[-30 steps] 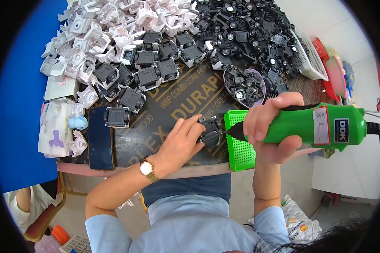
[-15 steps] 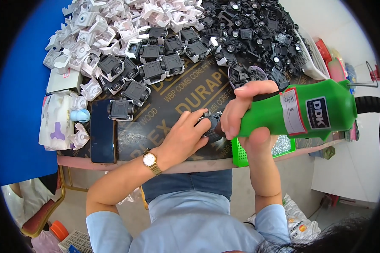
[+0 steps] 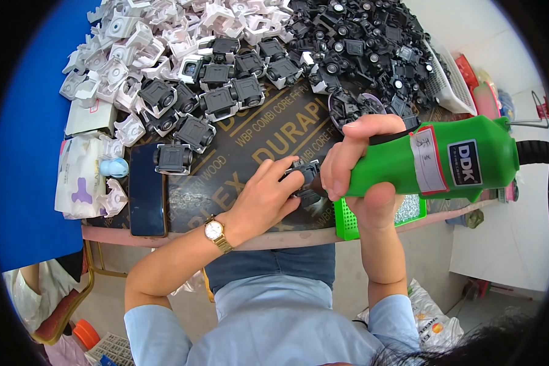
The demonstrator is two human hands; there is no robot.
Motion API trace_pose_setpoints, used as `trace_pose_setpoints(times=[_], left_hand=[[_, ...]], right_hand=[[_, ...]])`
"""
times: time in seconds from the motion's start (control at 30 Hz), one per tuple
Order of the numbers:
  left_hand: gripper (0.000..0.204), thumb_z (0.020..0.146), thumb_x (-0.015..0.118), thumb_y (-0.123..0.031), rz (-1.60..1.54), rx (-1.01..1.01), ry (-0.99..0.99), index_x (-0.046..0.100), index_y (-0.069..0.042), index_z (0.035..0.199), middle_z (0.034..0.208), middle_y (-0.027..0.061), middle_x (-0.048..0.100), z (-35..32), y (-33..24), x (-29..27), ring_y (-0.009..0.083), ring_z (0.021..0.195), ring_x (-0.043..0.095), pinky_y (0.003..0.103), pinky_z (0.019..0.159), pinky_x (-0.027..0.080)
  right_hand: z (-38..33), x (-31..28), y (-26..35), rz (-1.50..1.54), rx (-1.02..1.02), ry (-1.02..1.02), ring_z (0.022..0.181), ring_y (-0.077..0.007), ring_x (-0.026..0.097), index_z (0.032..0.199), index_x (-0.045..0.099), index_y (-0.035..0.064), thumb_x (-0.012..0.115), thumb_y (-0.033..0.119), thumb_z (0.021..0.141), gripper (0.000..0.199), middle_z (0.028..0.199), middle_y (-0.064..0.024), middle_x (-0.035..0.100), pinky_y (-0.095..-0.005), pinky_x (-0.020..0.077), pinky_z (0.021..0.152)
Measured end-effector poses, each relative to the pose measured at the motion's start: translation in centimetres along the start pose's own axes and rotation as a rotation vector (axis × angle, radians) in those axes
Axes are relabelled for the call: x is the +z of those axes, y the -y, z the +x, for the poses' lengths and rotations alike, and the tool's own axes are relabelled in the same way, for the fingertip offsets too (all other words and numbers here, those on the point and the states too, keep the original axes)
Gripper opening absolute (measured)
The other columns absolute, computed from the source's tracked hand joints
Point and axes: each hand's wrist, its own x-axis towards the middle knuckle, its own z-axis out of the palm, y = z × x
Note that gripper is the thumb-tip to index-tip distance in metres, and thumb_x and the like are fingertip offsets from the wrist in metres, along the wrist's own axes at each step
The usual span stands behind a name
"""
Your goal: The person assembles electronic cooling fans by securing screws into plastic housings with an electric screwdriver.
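Observation:
My left hand (image 3: 269, 190) grips a black plastic part (image 3: 305, 178) and keeps it down on the dark tabletop (image 3: 226, 201). My right hand (image 3: 363, 165) is wrapped round a green power screwdriver (image 3: 402, 161), held sideways with its nose toward that part. Whether the tip touches the part is hidden by my fingers. Beneath the tool, partly covered by my right hand, a green tray (image 3: 346, 221) holds many small silvery pieces. Farther left on the table sit several black units in white frames, one of them a nearby unit (image 3: 173, 158).
White plastic housings (image 3: 122, 61) are heaped at the back left, black parts (image 3: 354, 49) at the back right beside a white basket (image 3: 460, 85). A phone (image 3: 147, 195), a wipes pack (image 3: 79, 177) and a small box (image 3: 91, 117) lie left. A dark hose (image 3: 537, 152) runs from the tool.
Hardly anything differs. The green screwdriver has shifted very slightly to the right at its rear end, while both hands stay in place on the tool and the part.

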Motion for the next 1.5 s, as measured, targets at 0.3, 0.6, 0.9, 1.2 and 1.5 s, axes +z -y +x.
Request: trace_pose_setpoints(times=[0.3, 0.6, 0.9, 1.2, 1.5], left_hand=[[0.034, 0.068, 0.068, -0.004, 0.008, 0.000, 0.010, 0.048, -0.007, 0.096, 0.120, 0.0193, 0.048, 0.1, -0.1, -0.1, 0.0347, 0.096, 0.050, 0.040, 0.083, 0.045], [0.034, 0.067, 0.068, -0.002, 0.004, 0.017, -0.002, 0.048, -0.006, 0.094, 0.119, 0.0194, 0.049, 0.2, 0.0, -0.1, 0.0348, 0.095, 0.050, 0.040, 0.083, 0.045], [0.033, 0.068, 0.068, -0.003, -0.018, 0.008, -0.004, 0.050, -0.006, 0.095, 0.118, 0.0186, 0.049, 0.2, -0.2, -0.3, 0.0344, 0.096, 0.050, 0.040, 0.083, 0.045], [0.039, 0.066, 0.071, -0.004, -0.087, -0.005, -0.045, 0.053, -0.009, 0.100, 0.114, 0.0158, 0.047, 0.4, 0.4, 0.8, 0.0356, 0.102, 0.048, 0.041, 0.084, 0.044], [0.042, 0.060, 0.071, -0.001, -0.152, -0.008, -0.104, 0.053, -0.009, 0.098, 0.107, 0.0141, 0.047, 0.3, 0.9, 1.5, 0.0345, 0.098, 0.048, 0.040, 0.082, 0.045]], right_hand=[[0.4, -0.3, 0.4, -0.114, -0.025, 0.053, 0.046, -0.0111, 0.047, 0.116, 0.040, -0.0018, 0.061, 0.051, 0.081, 0.067, 0.061, -0.0036, 0.050, -0.0237, 0.0393, 0.043], [0.1, -0.4, 0.2, -0.057, -0.020, 0.053, 0.047, -0.0117, 0.047, 0.117, 0.039, -0.0019, 0.060, 0.051, 0.082, 0.067, 0.061, -0.0040, 0.050, -0.0239, 0.0398, 0.043], [-0.5, -0.4, -0.9, 0.063, -0.048, -0.035, 0.051, -0.0066, 0.050, 0.111, 0.049, -0.0049, 0.076, 0.026, 0.075, 0.055, 0.061, -0.0022, 0.055, -0.0185, 0.0374, 0.047], [-0.6, 0.4, -0.6, -0.166, 0.008, 0.021, 0.047, -0.0123, 0.048, 0.106, 0.043, -0.0005, 0.074, 0.039, 0.075, 0.059, 0.058, -0.0038, 0.051, -0.0256, 0.0409, 0.046], [-2.3, 1.1, -2.2, -0.497, -0.075, -0.001, 0.052, -0.0134, 0.048, 0.100, 0.041, 0.0007, 0.059, 0.003, 0.078, 0.028, 0.064, -0.0062, 0.049, -0.0265, 0.0432, 0.050]])
